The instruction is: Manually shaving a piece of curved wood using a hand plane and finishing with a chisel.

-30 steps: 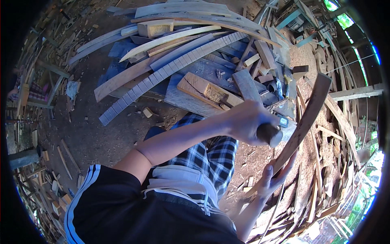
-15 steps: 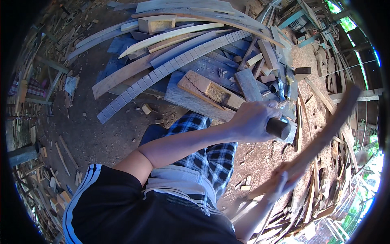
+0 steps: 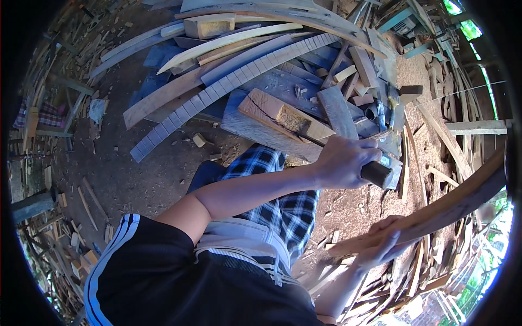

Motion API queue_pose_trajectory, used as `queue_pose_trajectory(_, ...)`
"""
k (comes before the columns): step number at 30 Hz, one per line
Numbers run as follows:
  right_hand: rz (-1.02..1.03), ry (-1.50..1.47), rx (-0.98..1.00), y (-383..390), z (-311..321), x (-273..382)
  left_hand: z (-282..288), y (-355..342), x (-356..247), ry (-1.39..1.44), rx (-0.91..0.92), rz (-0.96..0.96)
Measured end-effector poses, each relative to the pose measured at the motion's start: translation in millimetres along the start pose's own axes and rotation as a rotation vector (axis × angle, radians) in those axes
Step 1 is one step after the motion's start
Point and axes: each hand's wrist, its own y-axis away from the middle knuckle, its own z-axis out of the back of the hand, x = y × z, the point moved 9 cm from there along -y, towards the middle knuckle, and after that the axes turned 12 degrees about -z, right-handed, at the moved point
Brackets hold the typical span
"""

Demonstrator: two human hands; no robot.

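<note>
My left hand [image 3: 343, 163] is closed around a chisel, its thick dark handle end [image 3: 376, 175] sticking out past my fist. The thin metal shaft [image 3: 314, 140] slants up-left into a roughly cut hollow [image 3: 292, 119] in a pale wooden block [image 3: 260, 105]. Down to the right, my right hand [image 3: 385, 243] grips a long, slightly curved wooden club [image 3: 443, 212] near its narrow end. The club's thicker end reaches up toward the right rim, apart from the chisel. The block lies on a grey plank [image 3: 239, 123] just beyond my knees.
Beyond the block lies a curved strip with many crosswise cuts [image 3: 217, 89], among other bent wooden pieces. Offcuts and a wooden bar [image 3: 336, 111] sit right of the block. Wood scraps [image 3: 429, 266] pile up at the right, and sawdust covers the ground [image 3: 348, 212].
The club has swung outward to the right, away from the chisel, and my right hand has shifted slightly right. My left hand and the chisel have moved only a little rightward.
</note>
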Motion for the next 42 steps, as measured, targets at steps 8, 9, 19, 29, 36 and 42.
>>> queue_pose_trajectory(8,-0.009,0.068,0.039,-3.9,6.2,-19.1,-3.4,7.1,-0.2,-0.081,0.035,-0.032)
queue_pose_trajectory(9,0.001,-0.069,0.009,-2.4,12.7,-16.3,-3.6,4.0,-1.8,-0.038,0.019,-0.041)
queue_pose_trajectory(19,-0.109,0.185,0.222,9.7,-31.3,-51.1,74.7,-5.2,12.5,0.174,-0.473,-0.101)
queue_pose_trajectory(29,-0.022,0.086,0.168,15.3,-43.2,-57.8,88.9,37.7,89.9,-0.323,0.694,0.132)
queue_pose_trajectory(36,-0.128,0.067,0.234,15.8,-41.6,-59.2,75.3,65.2,110.7,-0.690,0.857,0.296)
queue_pose_trajectory(42,-0.130,0.089,0.217,19.3,-35.3,-61.9,101.3,19.3,125.6,-0.641,0.687,0.384)
